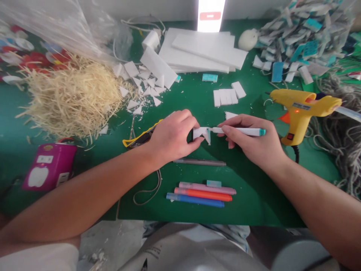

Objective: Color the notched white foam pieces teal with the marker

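Observation:
Between its thumb and fingers, my left hand (177, 137) pinches a small white foam piece (199, 132) with a notched, pointed end. My right hand (251, 139) grips a white marker (245, 131) with a teal end, like a pen. The marker's tip touches the foam piece's right edge, where some teal colour shows. Just behind my right fingers lies another white foam scrap (230, 115), partly hidden. A yellow utility knife (141, 139) lies partly under my left hand. Below my hands rests a grey pen (200, 162).
Pink, orange (203, 194) and blue markers lie near the front edge beside a teal cap (213, 183). A yellow glue gun (307, 111) stands at right. Straw (73, 98), foam scraps (146, 81), foam sheets (197, 52) and a purple power box (49, 167) surround the work area.

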Action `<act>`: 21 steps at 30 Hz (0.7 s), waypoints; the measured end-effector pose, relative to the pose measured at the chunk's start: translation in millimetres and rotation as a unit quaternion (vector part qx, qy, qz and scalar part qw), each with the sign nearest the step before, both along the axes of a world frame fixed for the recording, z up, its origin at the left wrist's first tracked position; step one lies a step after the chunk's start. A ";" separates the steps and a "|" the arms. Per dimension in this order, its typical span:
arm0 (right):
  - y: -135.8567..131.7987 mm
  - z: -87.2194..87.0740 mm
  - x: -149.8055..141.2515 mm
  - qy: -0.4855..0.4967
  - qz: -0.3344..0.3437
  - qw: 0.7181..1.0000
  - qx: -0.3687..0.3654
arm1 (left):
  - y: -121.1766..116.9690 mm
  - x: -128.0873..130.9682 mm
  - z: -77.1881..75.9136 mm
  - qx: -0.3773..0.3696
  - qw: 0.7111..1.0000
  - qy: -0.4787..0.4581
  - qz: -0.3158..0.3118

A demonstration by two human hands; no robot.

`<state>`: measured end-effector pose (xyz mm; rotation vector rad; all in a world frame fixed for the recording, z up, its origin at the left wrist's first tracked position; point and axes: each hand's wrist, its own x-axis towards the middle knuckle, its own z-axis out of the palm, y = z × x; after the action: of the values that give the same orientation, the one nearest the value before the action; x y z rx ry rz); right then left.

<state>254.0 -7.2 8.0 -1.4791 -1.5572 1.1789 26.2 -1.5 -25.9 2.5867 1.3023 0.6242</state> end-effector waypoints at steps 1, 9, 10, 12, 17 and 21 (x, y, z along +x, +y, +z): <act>0.0 0.3 0.1 -0.004 0.001 1.000 -0.003 | -0.1 0.1 -0.1 -0.001 1.000 0.000 0.000; -0.2 -0.1 0.1 -0.012 -0.003 1.000 -0.003 | 0.7 -1.0 -2.1 0.019 1.000 -0.006 -0.008; -0.2 -0.6 0.0 -0.006 -0.008 1.000 0.000 | 0.8 -1.0 -2.3 0.017 1.000 -0.005 -0.007; -0.1 -1.4 -0.2 0.008 -0.022 1.000 0.006 | 0.8 -0.8 -2.4 0.012 1.000 -0.002 -0.007; 0.0 -0.3 0.1 -0.001 -0.017 1.000 0.001 | 0.7 -0.2 -1.3 0.000 1.000 0.006 0.000; -0.1 2.0 0.4 -0.008 -0.008 1.000 -0.005 | 1.0 -0.9 -1.3 -0.001 1.000 0.003 -0.002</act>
<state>254.4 -7.3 10.0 -1.5078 -1.5487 1.1705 25.3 -0.5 -27.2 2.5915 1.2977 0.6139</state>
